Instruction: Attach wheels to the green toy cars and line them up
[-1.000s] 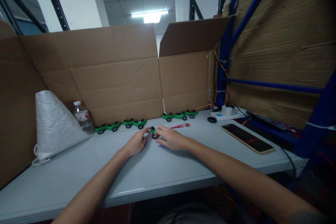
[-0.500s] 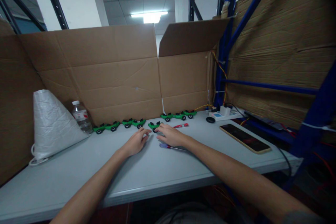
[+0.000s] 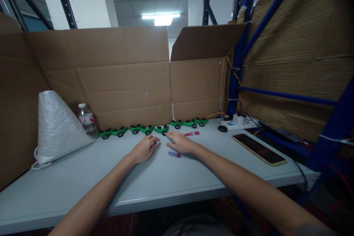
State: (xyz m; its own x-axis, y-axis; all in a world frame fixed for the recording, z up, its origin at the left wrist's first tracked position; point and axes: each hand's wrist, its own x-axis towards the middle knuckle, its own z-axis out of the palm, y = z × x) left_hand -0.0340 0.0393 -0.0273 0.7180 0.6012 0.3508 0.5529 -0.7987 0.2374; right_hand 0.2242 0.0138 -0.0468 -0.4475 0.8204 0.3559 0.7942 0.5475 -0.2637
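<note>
A small green toy car (image 3: 161, 129) with black wheels stands just beyond my fingertips. My right hand (image 3: 180, 142) rests low over the table, palm down, fingers stretched toward that car; whether a fingertip touches it I cannot tell. To its left, my left hand (image 3: 143, 150) lies on the table with loosely bent fingers, a little apart, holding nothing. A screwdriver with a purple-blue clear handle (image 3: 174, 154) lies beneath my right hand and wrist, its shaft partly covered. Behind the right hand is a red-handled screwdriver (image 3: 193, 133), partly hidden.
More green toy cars (image 3: 141, 129) line the back of the white table (image 3: 155, 180), before a cardboard wall (image 3: 124, 88). At left are a silvery bag (image 3: 59, 132) and a water bottle (image 3: 87, 121). A phone (image 3: 259, 149), black ring (image 3: 222, 128) and power strip (image 3: 235, 122) lie right.
The nearest toy car has shifted slightly back, toward the row, and stands farther from my fingers. Both hands have stayed nearly in place. The camera view has shifted a little.
</note>
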